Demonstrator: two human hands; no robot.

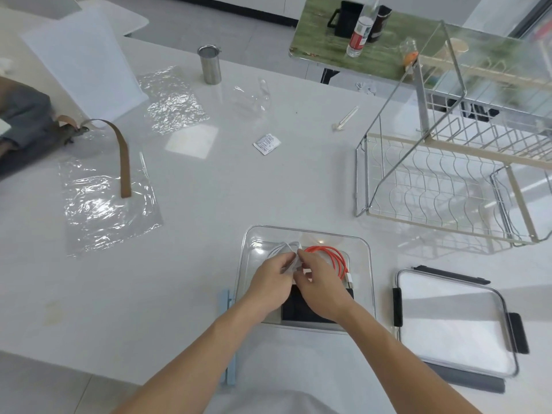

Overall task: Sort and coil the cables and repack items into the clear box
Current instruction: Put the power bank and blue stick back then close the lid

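Both hands (294, 271) pinch a white cable (280, 248), apparently half-coiled, over the clear box (369, 264) (orange cable (336, 258) already inside); lid (454, 318) still off

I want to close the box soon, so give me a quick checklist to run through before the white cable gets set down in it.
1. White coiled cable held by both hands, left hand and right hand: ok.
2. Coil tied or secured: cannot tell.
3. Orange coiled cable already in the clear plastic box: ok.
4. Dark flat device lying flat in the box: ok.
5. Clear lid with black clips off, beside the box: ok.
6. Free floor space for the coil: cannot tell.
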